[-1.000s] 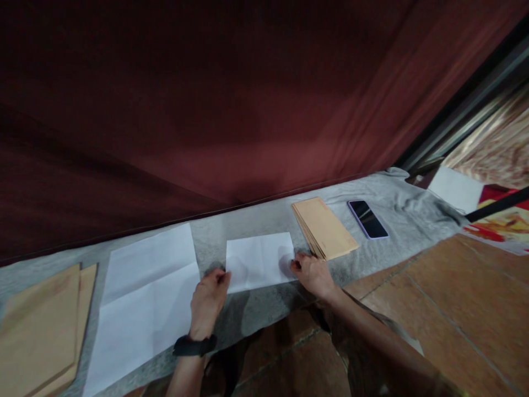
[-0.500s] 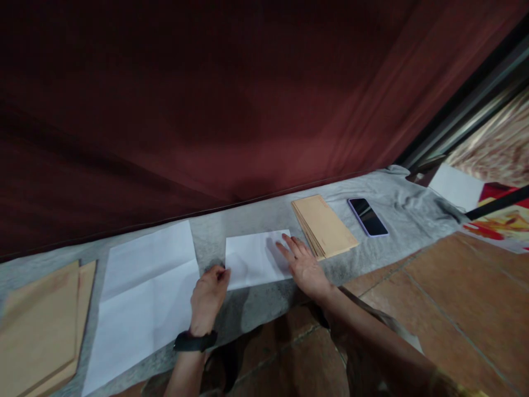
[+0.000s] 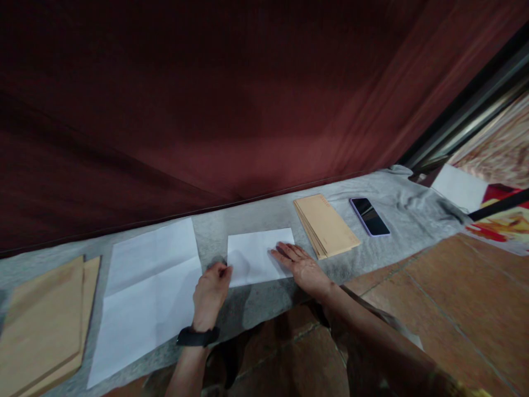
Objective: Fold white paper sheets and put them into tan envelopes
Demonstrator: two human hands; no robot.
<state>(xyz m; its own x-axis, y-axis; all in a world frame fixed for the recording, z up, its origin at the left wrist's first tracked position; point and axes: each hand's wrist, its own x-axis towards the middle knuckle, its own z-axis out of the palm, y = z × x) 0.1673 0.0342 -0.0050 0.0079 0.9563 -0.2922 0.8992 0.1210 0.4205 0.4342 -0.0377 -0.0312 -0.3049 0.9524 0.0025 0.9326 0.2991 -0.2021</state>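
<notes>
A folded sheet of white paper (image 3: 254, 256) lies flat on the grey cloth (image 3: 264, 300). At its left edge my left hand (image 3: 210, 289), with a dark band on the wrist, pinches the near-left part between thumb and fingers. My right hand (image 3: 301, 267) rests on the paper's right side, fingers stretched out and palm down. Left of my left hand is a larger creased white sheet (image 3: 149, 298), lying unfolded. Just beyond my right hand sits a fanned stack of brown envelopes (image 3: 328, 226).
Larger brown envelopes (image 3: 45, 320) lie stacked at the far left. A phone (image 3: 370, 216) in a purple case is on the cloth at the right. A dark red curtain (image 3: 248, 110) hangs behind the cloth. Tiled floor (image 3: 458, 298) shows in front.
My right hand has slid slightly left and nearer across the folded paper. My left hand stays at the left edge. The whole view has shifted a little.
</notes>
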